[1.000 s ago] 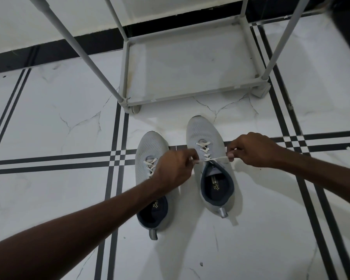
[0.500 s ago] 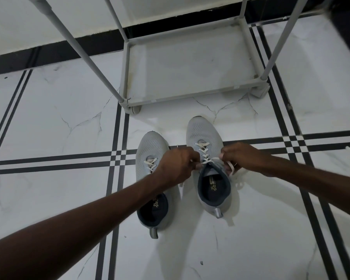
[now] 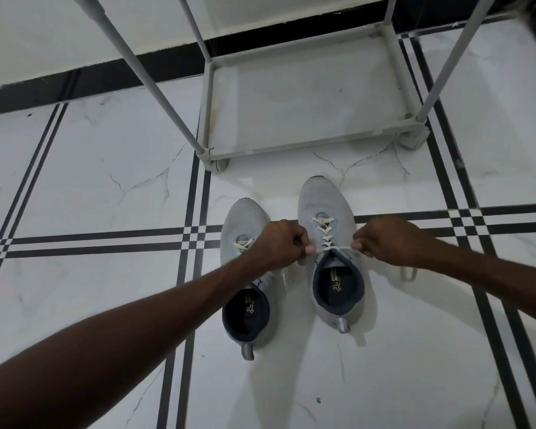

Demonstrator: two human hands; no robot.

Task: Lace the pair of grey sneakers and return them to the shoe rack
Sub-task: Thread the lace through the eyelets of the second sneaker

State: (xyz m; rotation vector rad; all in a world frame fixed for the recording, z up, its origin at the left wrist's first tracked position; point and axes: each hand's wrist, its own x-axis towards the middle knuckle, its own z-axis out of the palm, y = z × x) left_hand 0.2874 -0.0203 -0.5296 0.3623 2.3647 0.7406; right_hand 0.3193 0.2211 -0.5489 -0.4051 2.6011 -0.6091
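Observation:
Two grey sneakers stand side by side on the floor, toes toward the rack. The right sneaker has a cream lace criss-crossed up its front. My left hand and my right hand each pinch one end of that lace, stretched taut between them over the tongue. A loop of lace hangs under my right hand. The left sneaker sits under my left wrist, which hides its middle; only a little lace shows near its toe.
A grey tube-frame shoe rack stands just beyond the sneakers, its bottom shelf bare. The floor is white marble tile with black stripe lines. A black skirting runs along the wall behind.
My hands came together over the right sneaker's tongue, then pulled apart again, drawing the lace tight sideways. The sneakers have stayed in place.

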